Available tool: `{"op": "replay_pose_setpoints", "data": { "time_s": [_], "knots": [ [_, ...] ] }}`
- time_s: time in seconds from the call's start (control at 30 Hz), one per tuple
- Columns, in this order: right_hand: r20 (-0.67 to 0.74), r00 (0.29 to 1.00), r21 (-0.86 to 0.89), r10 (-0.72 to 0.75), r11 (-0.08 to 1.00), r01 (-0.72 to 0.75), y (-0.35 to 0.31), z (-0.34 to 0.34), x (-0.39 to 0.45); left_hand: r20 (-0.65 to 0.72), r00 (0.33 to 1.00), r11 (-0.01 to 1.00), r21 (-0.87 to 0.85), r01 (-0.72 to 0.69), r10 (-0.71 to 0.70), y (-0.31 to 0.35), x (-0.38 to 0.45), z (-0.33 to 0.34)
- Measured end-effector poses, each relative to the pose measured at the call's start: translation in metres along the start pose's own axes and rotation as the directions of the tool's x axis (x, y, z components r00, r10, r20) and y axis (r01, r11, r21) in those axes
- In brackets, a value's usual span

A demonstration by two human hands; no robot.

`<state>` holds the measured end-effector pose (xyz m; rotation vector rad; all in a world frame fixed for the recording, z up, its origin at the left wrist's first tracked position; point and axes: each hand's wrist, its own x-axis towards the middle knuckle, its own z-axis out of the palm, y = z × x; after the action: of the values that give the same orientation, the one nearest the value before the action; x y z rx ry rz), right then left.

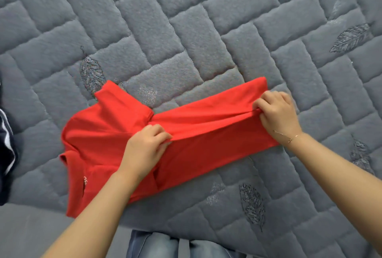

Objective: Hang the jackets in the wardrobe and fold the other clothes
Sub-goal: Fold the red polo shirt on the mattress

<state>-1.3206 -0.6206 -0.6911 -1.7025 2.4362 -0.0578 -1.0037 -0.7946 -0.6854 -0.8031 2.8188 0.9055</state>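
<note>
A red T-shirt (202,133) lies across the grey quilted bed (165,30), collar end at the left, hem at the right. Its long side is folded over along the middle. My left hand (144,150) pinches the folded edge near the sleeve, at the shirt's middle. My right hand (277,113) pinches the same fold at the hem end, with a thin bracelet on its wrist. One short sleeve sticks out toward the far left. A small label shows by the collar.
A dark navy garment with white stripes (6,148) lies at the left edge of the bed. My jeans (175,245) show at the bottom, against the bed's front edge. The quilt stretches wide behind and to the right of the shirt.
</note>
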Motion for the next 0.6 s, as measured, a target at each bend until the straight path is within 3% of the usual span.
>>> {"op": "replay_pose_setpoints", "data": {
  "time_s": [0.27, 0.37, 0.43, 0.5, 0.6],
  "knots": [
    [-0.065, 0.977, -0.010, 0.204, 0.979, -0.205, -0.005, 0.026, -0.022, 0.079, 0.995, 0.996, -0.053, 0.065, -0.061, 0.006, -0.006, 0.026],
    [-0.050, 0.955, 0.064, 0.294, 0.955, -0.290, -0.026, 0.017, -0.025, 0.175, 0.980, 0.993, -0.062, 0.105, -0.092, 0.009, -0.005, 0.017],
    [-0.055, 0.979, 0.184, 0.198, 0.965, -0.185, -0.049, 0.014, -0.022, 0.144, 0.983, 0.988, -0.088, 0.130, -0.116, 0.013, -0.002, 0.015],
    [-0.039, 0.999, 0.292, 0.020, 0.956, -0.008, -0.073, 0.017, -0.011, 0.014, 0.993, 0.981, -0.153, 0.119, -0.118, 0.020, 0.007, 0.017],
    [0.143, 0.981, 0.375, -0.134, 0.924, 0.072, -0.093, 0.034, 0.007, -0.154, 0.978, 0.979, -0.170, 0.113, -0.140, 0.030, 0.028, 0.036]
  ]
}}
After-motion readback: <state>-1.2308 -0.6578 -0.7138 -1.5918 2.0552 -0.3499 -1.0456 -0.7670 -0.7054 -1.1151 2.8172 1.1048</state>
